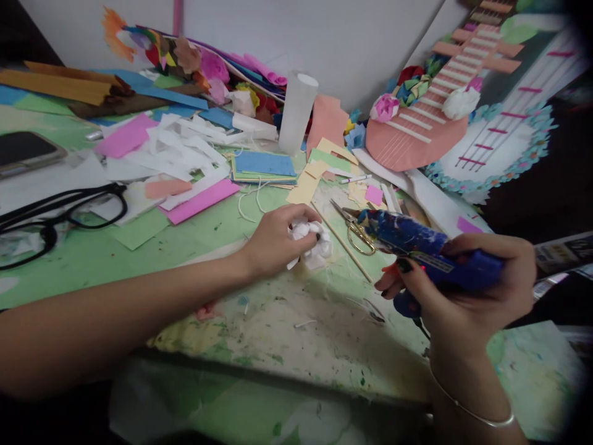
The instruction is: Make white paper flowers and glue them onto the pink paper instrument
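My left hand (273,241) pinches a white paper flower (317,247) low over the work board (296,334). Its thumb, with a dark nail, lies across the petals. In my right hand (472,296) is a blue glue gun (403,238), its nozzle end pointing left toward the flower but apart from it. The fingers wrap round the handle, and a small red light shows beside the thumb. Gold-handled scissors (361,240) lie just beyond the nozzle, partly covered by it. A thin wooden stick (345,244) lies between the flower and the scissors.
Black glasses (97,207) and a phone (28,151) lie at the left. White paper scraps (171,148), a stack of coloured paper (264,164) and a white paper tube (298,111) are behind. Paper guitars (421,133) lean at the back right.
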Motion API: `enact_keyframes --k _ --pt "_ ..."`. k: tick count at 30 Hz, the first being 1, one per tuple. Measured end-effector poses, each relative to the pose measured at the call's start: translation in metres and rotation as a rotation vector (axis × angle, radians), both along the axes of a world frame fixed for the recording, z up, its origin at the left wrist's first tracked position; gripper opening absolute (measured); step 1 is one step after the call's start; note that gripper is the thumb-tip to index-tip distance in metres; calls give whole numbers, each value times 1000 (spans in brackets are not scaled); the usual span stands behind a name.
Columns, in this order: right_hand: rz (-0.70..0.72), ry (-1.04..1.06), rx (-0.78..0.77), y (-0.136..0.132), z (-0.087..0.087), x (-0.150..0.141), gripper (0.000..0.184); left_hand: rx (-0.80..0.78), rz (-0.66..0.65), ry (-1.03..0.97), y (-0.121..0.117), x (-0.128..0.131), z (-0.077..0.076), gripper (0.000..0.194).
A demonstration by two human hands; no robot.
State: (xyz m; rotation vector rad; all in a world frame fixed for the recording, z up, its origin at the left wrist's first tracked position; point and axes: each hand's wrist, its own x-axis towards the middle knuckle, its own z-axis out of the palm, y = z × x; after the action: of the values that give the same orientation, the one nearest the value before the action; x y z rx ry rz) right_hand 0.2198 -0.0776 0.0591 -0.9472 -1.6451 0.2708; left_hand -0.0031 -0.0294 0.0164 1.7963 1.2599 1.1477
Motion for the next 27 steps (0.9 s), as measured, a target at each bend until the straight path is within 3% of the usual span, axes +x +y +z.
enact_keyframes --k 3,7,9,13,18,23,27 --pt "-45 153 24 0 6 -10 30 -49 6 -11 0 0 1 15" --pt "-270 107 17 8 9 -8 25 -66 6 -31 -2 0 4 14" --pt "-402 -31 8 16 6 1 28 -69 1 -53 -3 1 6 13" --pt "-572 -535 -138 34 -7 17 38 -67 4 -72 -4 2 7 13" --pt "-580 -838 -218 41 -26 12 46 -40 -21 -75 -6 1 7 16" --pt "-491 -1042 -366 35 -37 2 69 9 -56 -59 -10 0 9 16" --pt "-526 -981 -314 28 -29 -2 50 3 -82 -54 -11 0 10 15"
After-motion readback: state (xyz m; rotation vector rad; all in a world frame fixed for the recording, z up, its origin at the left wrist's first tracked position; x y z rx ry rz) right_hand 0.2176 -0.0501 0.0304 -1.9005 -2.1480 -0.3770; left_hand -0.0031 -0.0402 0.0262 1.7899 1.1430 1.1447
